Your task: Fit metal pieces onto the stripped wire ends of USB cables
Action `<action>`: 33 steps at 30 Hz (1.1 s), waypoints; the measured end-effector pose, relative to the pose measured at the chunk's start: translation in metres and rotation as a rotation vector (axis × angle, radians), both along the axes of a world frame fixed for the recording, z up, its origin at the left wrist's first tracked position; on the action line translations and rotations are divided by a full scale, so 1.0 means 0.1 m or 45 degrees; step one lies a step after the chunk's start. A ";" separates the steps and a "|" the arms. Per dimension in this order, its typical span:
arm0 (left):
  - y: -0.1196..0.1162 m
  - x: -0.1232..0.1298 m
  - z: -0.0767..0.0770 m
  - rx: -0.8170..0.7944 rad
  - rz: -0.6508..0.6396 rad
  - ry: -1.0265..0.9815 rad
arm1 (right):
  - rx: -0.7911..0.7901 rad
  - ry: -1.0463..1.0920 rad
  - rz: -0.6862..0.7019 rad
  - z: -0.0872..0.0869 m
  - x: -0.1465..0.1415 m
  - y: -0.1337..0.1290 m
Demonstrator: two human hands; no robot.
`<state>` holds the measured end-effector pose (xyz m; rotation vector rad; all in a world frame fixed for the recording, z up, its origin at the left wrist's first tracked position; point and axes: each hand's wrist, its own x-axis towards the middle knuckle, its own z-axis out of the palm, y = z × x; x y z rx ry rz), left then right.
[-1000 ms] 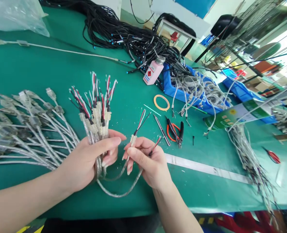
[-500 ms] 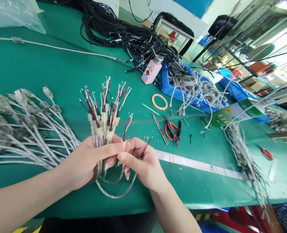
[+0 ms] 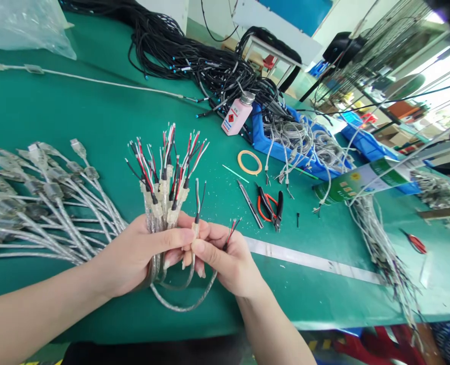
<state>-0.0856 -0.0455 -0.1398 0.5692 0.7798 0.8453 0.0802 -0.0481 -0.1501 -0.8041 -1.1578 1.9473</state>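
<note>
My left hand (image 3: 145,256) is wrapped round a bundle of clear-jacketed USB cables (image 3: 157,213), whose stripped ends stand upright with red, white, black and green wires. The USB plugs (image 3: 38,157) of these silvery cables fan out over the table to the left. Between both thumbs, my right hand (image 3: 225,256) pinches the clear collar of a single cable end (image 3: 196,223). Another cable end (image 3: 230,235) pokes up between the fingers of the right hand, its cable looping below back to the bundle. The right fingertips are partly hidden behind the cable.
Beyond the hands lie cutting pliers (image 3: 269,208), tweezers (image 3: 250,204), a tape ring (image 3: 250,162) and a pink bottle (image 3: 237,114). A blue bin (image 3: 261,134) of grey cables and a pile of black cables (image 3: 210,56) are at the back. Red-handled snips (image 3: 416,243) rest far right.
The pinched cable end has turned between my fingers, so its green and black wires now show instead of the red. My hands have otherwise barely moved.
</note>
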 end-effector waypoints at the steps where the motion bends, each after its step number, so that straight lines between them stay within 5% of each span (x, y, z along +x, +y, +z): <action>1: 0.00 0.00 0.00 -0.005 0.010 -0.010 | 0.006 -0.005 0.009 0.00 0.00 0.00; 15: -0.03 -0.01 0.05 0.006 0.060 -0.006 | 0.048 -0.118 -0.018 0.01 0.02 0.01; 17: -0.02 0.00 0.06 0.053 0.071 0.063 | 0.132 -0.223 -0.240 0.02 0.08 0.06; 23: -0.01 -0.03 0.07 0.025 0.120 0.014 | 0.571 -0.824 -1.460 0.05 0.61 0.27; 25: -0.01 -0.04 0.08 0.020 0.118 0.012 | 0.681 -1.066 -1.684 0.08 0.83 0.28; 27: 0.00 -0.04 0.08 0.022 0.112 0.015 | 0.739 -1.312 -1.618 0.13 0.99 0.29; 33: -0.01 -0.03 0.06 -0.015 0.130 0.066 | 0.710 -1.616 -0.879 0.06 0.98 0.65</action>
